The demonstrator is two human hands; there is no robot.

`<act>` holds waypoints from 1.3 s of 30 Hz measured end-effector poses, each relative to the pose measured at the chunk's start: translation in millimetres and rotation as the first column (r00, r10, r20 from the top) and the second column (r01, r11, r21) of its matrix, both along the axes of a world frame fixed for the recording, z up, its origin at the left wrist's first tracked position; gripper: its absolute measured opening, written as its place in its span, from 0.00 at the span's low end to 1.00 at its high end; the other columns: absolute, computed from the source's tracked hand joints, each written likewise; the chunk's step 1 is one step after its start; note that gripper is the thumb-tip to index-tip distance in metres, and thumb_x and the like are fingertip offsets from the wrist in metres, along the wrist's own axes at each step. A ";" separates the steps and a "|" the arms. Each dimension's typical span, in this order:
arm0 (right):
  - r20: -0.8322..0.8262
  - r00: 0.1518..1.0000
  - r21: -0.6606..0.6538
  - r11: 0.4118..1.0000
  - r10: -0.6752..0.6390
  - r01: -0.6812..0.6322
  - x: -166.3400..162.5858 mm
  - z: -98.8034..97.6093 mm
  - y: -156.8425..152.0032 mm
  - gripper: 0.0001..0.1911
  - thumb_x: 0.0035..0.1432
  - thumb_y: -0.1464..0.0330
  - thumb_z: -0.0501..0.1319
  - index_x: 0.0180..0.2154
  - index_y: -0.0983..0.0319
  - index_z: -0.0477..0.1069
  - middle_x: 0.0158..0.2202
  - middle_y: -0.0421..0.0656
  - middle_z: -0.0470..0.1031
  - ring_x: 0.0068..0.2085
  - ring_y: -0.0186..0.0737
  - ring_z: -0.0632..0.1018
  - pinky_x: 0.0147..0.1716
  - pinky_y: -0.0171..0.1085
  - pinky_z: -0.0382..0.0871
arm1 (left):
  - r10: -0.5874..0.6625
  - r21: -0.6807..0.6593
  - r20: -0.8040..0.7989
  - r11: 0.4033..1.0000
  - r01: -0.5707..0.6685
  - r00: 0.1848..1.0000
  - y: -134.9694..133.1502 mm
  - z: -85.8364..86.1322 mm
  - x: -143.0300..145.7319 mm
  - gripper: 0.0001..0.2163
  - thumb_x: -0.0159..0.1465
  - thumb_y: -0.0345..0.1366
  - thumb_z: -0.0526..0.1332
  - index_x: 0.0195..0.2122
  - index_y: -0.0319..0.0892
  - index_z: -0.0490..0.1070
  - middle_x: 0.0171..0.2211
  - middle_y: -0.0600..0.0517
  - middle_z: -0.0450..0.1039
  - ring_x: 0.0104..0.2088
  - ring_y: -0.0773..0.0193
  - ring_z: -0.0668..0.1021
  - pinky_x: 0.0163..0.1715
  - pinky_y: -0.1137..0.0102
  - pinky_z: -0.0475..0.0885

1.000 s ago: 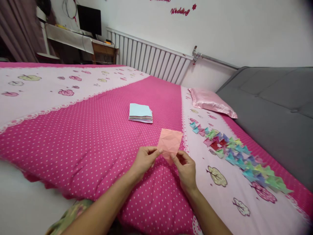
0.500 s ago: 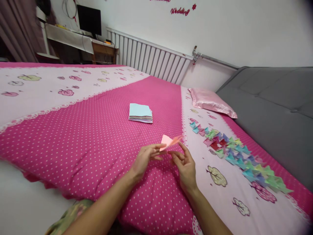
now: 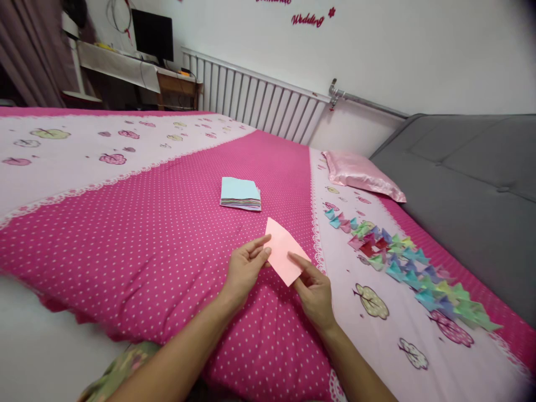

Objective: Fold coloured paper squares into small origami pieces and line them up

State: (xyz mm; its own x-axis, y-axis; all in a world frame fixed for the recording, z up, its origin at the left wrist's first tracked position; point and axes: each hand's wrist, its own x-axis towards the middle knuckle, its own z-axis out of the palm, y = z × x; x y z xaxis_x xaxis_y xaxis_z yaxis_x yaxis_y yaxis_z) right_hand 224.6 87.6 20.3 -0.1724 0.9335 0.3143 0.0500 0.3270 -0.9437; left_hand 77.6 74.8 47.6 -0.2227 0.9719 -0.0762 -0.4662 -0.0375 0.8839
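A pink sheet of paper (image 3: 285,251) is held above the bed, its flat face turned toward me. My left hand (image 3: 247,268) pinches its left edge between thumb and fingers. At the opposite edge, my right hand (image 3: 315,290) grips the paper, with the index finger lying across its face. Beyond the hands, a stack of square coloured papers (image 3: 240,194) rests on the polka-dot bedspread (image 3: 167,245), a light blue sheet on top. To the right lie rows of small folded paper pieces (image 3: 404,268) in blue, green, red, pink and yellow.
A pink pillow (image 3: 362,174) leans near the grey padded headboard (image 3: 469,178) on the right. Behind the bed stand a white metal railing (image 3: 259,95) and a desk (image 3: 121,64) with a black monitor (image 3: 153,34). The bed's near edge is at the lower left.
The pink paper has turned from nearly edge-on, with a blurred raised part, to flat and facing me. My right hand has closed on its right side; my left hand has shifted slightly.
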 end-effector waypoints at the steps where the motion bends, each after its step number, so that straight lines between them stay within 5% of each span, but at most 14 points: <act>1: 0.028 1.000 0.027 1.000 0.002 -0.003 0.8 -0.7 0.6 0.16 0.51 0.70 0.60 0.44 0.56 0.72 0.45 0.44 0.75 0.45 0.43 0.75 0.44 0.43 0.70 | -0.022 0.003 0.026 1.000 0.022 0.999 -0.5 0.2 0.6 0.26 0.47 0.37 0.68 0.48 0.38 0.69 0.31 0.48 0.78 0.30 0.65 0.77 0.32 0.72 0.70; 5: 0.074 0.997 0.070 0.998 -0.015 0.009 3.0 -2.8 2.4 0.14 0.50 0.72 0.60 0.41 0.55 0.74 0.41 0.42 0.77 0.42 0.42 0.76 0.43 0.43 0.70 | -0.103 0.034 0.097 0.994 0.100 0.990 -1.0 -2.4 0.1 0.35 0.50 0.36 0.67 0.58 0.41 0.55 0.26 0.51 0.77 0.28 0.64 0.77 0.35 0.69 0.70; 11: 0.146 0.989 0.096 0.995 0.010 -0.024 4.5 -4.8 3.3 0.14 0.49 0.75 0.59 0.36 0.55 0.76 0.37 0.40 0.78 0.38 0.40 0.77 0.40 0.40 0.70 | -0.303 -0.019 0.156 0.951 0.309 0.940 -0.8 -6.7 -4.7 0.17 0.51 0.37 0.65 0.40 0.32 0.73 0.30 0.43 0.77 0.28 0.64 0.77 0.32 0.72 0.70; 18: 0.203 0.979 0.128 0.991 0.006 -0.033 3.4 0.2 3.6 0.09 0.50 0.71 0.60 0.35 0.55 0.76 0.35 0.41 0.78 0.36 0.41 0.77 0.38 0.40 0.69 | -0.269 -0.099 0.085 0.956 0.276 0.960 -1.8 -8.6 -4.3 0.14 0.51 0.42 0.65 0.27 0.33 0.74 0.21 0.47 0.74 0.21 0.67 0.74 0.24 0.74 0.66; 25: 0.147 0.975 0.140 0.980 -0.165 0.144 2.7 5.8 4.1 0.09 0.53 0.64 0.59 0.27 0.62 0.75 0.37 0.45 0.75 0.42 0.44 0.73 0.44 0.42 0.65 | -0.292 -0.082 0.002 0.953 0.291 0.957 -0.9 -5.6 -3.2 0.14 0.53 0.43 0.64 0.26 0.34 0.74 0.22 0.48 0.74 0.22 0.69 0.73 0.26 0.76 0.67; 31: 0.028 0.971 -0.011 0.971 -0.236 0.237 3.4 1.5 3.9 0.11 0.50 0.62 0.62 0.27 0.64 0.69 0.23 0.40 0.71 0.26 0.36 0.72 0.28 0.34 0.67 | -0.340 -0.065 -0.007 0.939 0.338 0.941 0.1 -8.0 -2.9 0.14 0.54 0.43 0.62 0.25 0.35 0.74 0.25 0.48 0.75 0.25 0.69 0.74 0.29 0.75 0.68; 39: -0.081 0.957 -0.037 0.960 -0.280 0.278 2.3 0.5 3.5 0.13 0.47 0.64 0.65 0.27 0.61 0.61 0.21 0.32 0.61 0.20 0.27 0.65 0.21 0.28 0.60 | -0.392 -0.048 -0.056 0.920 0.390 0.918 -1.7 -4.3 -2.4 0.15 0.54 0.45 0.62 0.24 0.36 0.74 0.23 0.49 0.74 0.23 0.70 0.72 0.27 0.75 0.65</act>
